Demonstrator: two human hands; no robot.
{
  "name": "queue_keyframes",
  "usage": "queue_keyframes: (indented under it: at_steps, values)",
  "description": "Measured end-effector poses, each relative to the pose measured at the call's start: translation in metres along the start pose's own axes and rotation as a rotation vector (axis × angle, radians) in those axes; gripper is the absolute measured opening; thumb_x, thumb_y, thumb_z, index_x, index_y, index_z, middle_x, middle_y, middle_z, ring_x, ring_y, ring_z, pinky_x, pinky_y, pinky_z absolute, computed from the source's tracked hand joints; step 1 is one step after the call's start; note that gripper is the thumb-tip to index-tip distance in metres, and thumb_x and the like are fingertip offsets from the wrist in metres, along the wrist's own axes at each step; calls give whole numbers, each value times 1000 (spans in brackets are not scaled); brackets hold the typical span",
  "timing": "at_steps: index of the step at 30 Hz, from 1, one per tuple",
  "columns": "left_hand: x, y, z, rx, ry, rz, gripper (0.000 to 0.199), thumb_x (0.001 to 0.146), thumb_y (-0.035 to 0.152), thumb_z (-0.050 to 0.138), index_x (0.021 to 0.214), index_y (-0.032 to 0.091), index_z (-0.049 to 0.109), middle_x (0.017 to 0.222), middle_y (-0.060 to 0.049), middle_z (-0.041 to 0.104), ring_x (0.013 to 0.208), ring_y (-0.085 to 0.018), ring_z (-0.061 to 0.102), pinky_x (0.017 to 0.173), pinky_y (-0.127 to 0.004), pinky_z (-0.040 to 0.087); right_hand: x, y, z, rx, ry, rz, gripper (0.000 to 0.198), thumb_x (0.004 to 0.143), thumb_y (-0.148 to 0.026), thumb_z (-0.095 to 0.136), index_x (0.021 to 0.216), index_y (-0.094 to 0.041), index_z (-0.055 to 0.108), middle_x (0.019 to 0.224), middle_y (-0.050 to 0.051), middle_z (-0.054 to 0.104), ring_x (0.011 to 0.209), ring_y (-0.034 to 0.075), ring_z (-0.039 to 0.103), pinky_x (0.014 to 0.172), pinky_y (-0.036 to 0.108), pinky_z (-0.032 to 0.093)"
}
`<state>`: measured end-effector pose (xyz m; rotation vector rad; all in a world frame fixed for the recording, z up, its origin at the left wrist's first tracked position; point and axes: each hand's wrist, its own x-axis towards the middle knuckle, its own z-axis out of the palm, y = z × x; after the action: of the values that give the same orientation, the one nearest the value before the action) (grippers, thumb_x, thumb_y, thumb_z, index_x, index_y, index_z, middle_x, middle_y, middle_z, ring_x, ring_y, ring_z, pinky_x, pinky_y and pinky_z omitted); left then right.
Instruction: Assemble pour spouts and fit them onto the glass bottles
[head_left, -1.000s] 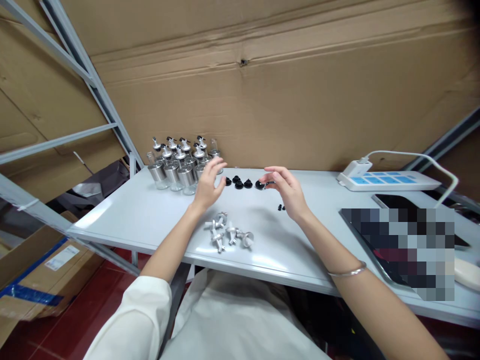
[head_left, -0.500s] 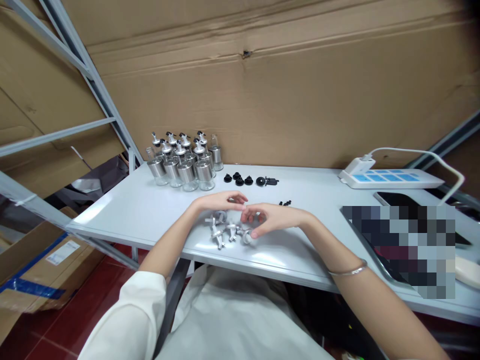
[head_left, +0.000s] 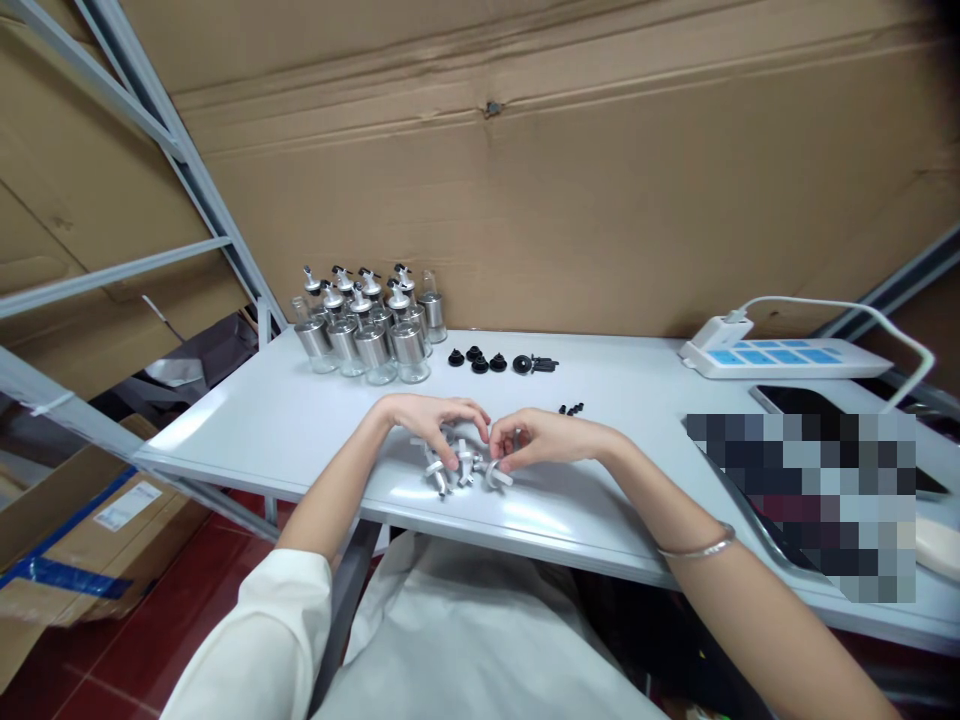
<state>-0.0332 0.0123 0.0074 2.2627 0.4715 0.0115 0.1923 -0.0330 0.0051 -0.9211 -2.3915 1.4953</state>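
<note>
Silver pour spouts lie in a small cluster near the table's front edge. My left hand (head_left: 435,416) arches over the left of them, its thumb apart from its fingers and close to a middle spout (head_left: 465,463). Another spout (head_left: 436,472) sits below that hand, and others are partly covered by it. At the cluster's right end, my right hand (head_left: 536,438) has thumb and curled fingers closed at the rim of a spout (head_left: 495,475), which is tilted on the tabletop. The fingertips of both hands almost meet.
Glass bottles with steel sleeves (head_left: 375,348), most topped with spouts, stand at the back left. Black stoppers (head_left: 480,364), flat black parts (head_left: 536,364) and tiny black caps (head_left: 571,409) lie mid-table. A power strip (head_left: 787,356) and a phone-like black device (head_left: 847,430) are at right.
My left hand has lowered toward the spouts, its thumb now pointing down among them. My right fingers have closed in on the rightmost spout, which has turned slightly.
</note>
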Motion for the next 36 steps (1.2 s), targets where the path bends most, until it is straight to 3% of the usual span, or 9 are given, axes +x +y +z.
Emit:
queue_keyframes:
  at_steps: [8,14,18,21,24,26,29,33,36]
  values:
    - [1,-7,-3,-53,12,-75,25,69,33,75,89,19,69,104,-4,61,101,-18,55,93,-28,40,3,4,-2,28,40,60,20,73,-33,67,79,-15,63,68,-2,58,64,11,48,64,25,38]
    - [-4,-17,-7,-94,121,-212,24,73,32,68,88,14,67,95,-5,65,89,-15,59,84,-27,43,4,7,-3,-11,138,61,20,74,-34,62,82,-15,61,74,2,61,68,13,52,66,26,40]
    - [-10,-9,-11,-98,190,-297,35,73,37,67,100,16,63,109,-8,65,104,-20,59,93,-33,42,4,9,-4,-89,218,90,15,75,-28,58,83,-16,60,75,3,62,69,14,54,67,27,41]
    - [-18,7,-11,-54,255,-306,57,71,44,69,120,20,54,133,-10,52,128,-25,45,108,-39,33,4,10,-4,-134,264,108,11,76,-24,54,82,-16,59,73,2,61,67,14,53,67,27,42]
    - [-31,24,-1,29,274,-226,90,63,47,77,139,25,34,151,-10,28,142,-28,24,117,-43,21,5,12,-4,-180,277,114,10,77,-21,52,82,-17,59,71,2,60,65,14,53,65,27,42]
    - [-40,33,11,87,215,-210,110,53,49,82,145,28,25,158,-10,8,147,-33,7,118,-48,16,6,13,-4,-210,285,109,11,78,-20,51,83,-16,60,71,2,60,65,14,52,65,27,42]
    - [-50,40,32,137,159,-276,119,47,53,84,147,31,22,158,-9,-15,145,-40,-7,117,-56,13,6,14,-4,-235,302,103,14,79,-18,49,86,-16,61,74,3,62,67,15,54,67,27,43]
    - [-49,39,49,243,201,-299,117,52,55,81,148,34,17,158,-8,-15,144,-41,-12,115,-62,1,7,15,-5,-232,305,104,17,79,-14,49,89,-17,62,80,5,65,72,15,57,71,27,44]
    - [-42,36,51,275,198,-296,110,56,53,80,147,36,20,159,-7,-10,145,-39,-10,114,-62,-1,6,15,-5,-210,284,109,17,78,-14,49,90,-16,62,82,6,66,72,15,58,72,28,45]
